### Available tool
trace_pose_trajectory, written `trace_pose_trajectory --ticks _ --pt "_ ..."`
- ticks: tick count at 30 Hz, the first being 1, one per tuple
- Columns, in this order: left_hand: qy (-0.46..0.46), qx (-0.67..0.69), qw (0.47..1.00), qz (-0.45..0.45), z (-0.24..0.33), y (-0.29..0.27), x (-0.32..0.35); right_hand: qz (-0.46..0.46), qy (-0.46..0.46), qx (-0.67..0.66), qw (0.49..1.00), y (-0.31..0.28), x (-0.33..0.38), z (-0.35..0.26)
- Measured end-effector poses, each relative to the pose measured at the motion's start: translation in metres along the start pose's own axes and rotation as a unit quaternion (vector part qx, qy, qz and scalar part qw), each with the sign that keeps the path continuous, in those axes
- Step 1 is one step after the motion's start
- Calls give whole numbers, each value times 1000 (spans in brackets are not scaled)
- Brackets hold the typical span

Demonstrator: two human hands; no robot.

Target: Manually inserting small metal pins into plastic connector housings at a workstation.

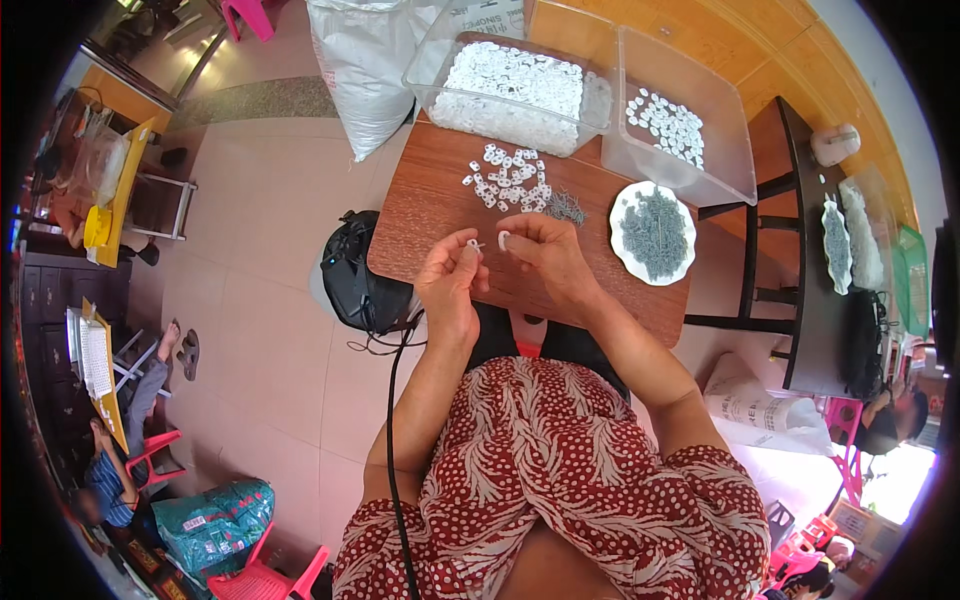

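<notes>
My counter (430, 215) is a small brown wooden one pulled in close over my lap, so everything sits within easy reach of both arms. At its far edge stand two clear plastic bins: the left bin (430, 62) is heaped with small white clips, while the right bin (730, 150) has only a thin scatter of them on its floor (they look like the same kind of piece, though I cannot tell whether they differ). To my right a white plate (620, 250) holds a mound of thin grey nails, kept near the hand that would pick from it. Between the bins and my hands lies a loose pile of clips (510, 180) tipped out on the wood, with a small tuft of nails (566, 208) just beside it. My left hand (450, 285) is pinched shut on a clip (471, 243) with what seems a nail poking out toward the right. My right hand (545, 250) is closed on another white clip (503, 240), thumb and forefinger together. I hold both just above the counter's middle, near each other but not touching, raised where I can see them.
</notes>
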State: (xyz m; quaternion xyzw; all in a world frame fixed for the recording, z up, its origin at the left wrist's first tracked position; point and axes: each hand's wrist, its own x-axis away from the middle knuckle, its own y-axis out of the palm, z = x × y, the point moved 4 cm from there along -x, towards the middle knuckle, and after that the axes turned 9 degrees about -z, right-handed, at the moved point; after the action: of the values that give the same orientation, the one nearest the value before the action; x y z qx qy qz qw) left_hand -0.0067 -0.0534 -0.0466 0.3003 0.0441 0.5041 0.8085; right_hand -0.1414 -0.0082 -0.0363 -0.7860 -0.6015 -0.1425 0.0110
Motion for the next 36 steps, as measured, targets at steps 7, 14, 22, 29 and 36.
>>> trace_pose_trajectory --ticks 7,14,22,29,36 --pt "13 -54 998 0 1 1 4 -14 -3 -24 1000 1 -3 -4" --pt "4 -54 998 -7 -1 4 4 -9 1 14 1000 1 -4 -6" --pt "-6 -60 998 -3 -5 2 1 -21 3 17 1000 5 -4 -10" --pt "4 -76 997 11 -7 0 0 -22 9 22 999 9 -6 -7" --pt "68 -111 991 15 -6 1 1 -5 -90 137 986 8 -11 -1"
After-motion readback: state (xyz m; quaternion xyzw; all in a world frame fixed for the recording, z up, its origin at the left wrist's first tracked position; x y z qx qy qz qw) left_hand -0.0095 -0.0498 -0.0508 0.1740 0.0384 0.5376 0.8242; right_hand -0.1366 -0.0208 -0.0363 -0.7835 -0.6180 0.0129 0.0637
